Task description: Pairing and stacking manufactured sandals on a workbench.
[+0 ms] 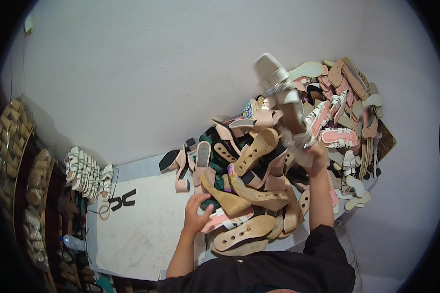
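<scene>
My right hand [317, 157] is raised over the heap, its fingers closed on white heeled sandals [271, 69] with shiny silver straps. They look like a pair, but motion blurs them. My left hand [197, 215] rests at the near left side of the heap, fingers curved and apart with nothing between them. Beside it lie a tan wooden wedge sole [228, 199] and a flat sandal [220, 222] with a pink insole and white straps. Just beyond are pale pink block-heeled sandals [202, 156] and another wooden sole [256, 151] with holes along it.
A tall pile of soles and sandals [340, 138] covers the table's right end by the wall. White sandals [83, 171] stand in a row at the far left of the white tabletop [127, 234], near dark cut pieces [123, 200]. Shelves with bagged goods [14, 132] and a plastic bottle [74, 242] are left.
</scene>
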The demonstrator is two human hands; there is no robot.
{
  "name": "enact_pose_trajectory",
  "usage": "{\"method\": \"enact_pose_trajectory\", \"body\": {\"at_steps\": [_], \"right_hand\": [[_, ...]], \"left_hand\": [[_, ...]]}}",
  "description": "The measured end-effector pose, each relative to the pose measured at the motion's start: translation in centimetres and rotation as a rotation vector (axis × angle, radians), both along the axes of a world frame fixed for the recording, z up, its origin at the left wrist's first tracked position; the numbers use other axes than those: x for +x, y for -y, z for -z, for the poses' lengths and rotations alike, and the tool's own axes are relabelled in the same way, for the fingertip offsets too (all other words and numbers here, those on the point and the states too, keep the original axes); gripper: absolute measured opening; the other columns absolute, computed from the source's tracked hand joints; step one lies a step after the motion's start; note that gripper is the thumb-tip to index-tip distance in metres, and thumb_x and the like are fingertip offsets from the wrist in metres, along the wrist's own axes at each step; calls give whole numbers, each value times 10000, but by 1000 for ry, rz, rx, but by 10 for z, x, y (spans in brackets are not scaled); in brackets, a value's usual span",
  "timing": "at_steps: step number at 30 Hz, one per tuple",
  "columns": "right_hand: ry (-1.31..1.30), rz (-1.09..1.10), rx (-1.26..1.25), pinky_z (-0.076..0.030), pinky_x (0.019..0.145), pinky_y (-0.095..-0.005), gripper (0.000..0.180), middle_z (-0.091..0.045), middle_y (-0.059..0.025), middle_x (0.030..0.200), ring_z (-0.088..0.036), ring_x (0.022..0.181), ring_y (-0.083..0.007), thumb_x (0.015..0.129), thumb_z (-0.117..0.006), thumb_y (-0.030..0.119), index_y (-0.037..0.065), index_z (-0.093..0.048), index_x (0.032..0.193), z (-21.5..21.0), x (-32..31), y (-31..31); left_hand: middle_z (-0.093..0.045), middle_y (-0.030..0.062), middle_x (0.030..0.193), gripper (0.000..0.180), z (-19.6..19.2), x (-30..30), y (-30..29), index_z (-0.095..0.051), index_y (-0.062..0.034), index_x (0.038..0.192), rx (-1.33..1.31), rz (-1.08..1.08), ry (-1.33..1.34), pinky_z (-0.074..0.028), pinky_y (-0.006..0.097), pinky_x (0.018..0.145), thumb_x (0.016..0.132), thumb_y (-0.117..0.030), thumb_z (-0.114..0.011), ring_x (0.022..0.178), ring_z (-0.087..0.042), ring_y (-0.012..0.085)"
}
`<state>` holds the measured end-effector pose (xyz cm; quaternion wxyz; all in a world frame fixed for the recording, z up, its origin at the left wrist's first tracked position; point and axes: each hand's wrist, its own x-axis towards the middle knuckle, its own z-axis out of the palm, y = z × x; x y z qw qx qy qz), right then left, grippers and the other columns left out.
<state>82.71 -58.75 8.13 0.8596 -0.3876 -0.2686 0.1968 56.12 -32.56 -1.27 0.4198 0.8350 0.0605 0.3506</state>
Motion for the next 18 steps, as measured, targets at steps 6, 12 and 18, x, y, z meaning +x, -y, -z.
{"method": "enact_pose_trajectory", "body": {"at_steps": [6, 12, 18], "right_hand": [[-253, -578, -128, -441, 882, -310, 840, -561, -149, 1122, -568, 990, -237, 461, -544, 91, -43, -387, 1275, 64, -115, -51], [-276, -830, -425, -465, 754, -243, 711, -606, -98, 991, -592, 842, -167, 510, -556, 73, -34, -472, 1208, 93, -160, -87], [-190, -717, -523, -487, 714, -267, 403, -612, -84, 906, -601, 798, -162, 657, -538, 48, -4, -562, 1056, 110, -179, -134]], "left_hand": [[-408, 139, 1271, 497, -55, -8, -32, -384, -11, 1267, -175, -260, 316, -262, 352, 983, 842, -227, -525, 1179, -367, 241], [-512, 110, 1121, 464, -85, -74, -63, -419, -47, 1245, -316, -205, 77, -372, 307, 898, 874, -296, -544, 1041, -481, 188], [-571, 17, 777, 270, -30, -119, -58, -515, -41, 997, -592, -177, -242, -438, 217, 537, 828, -212, -636, 658, -535, 86]]}}
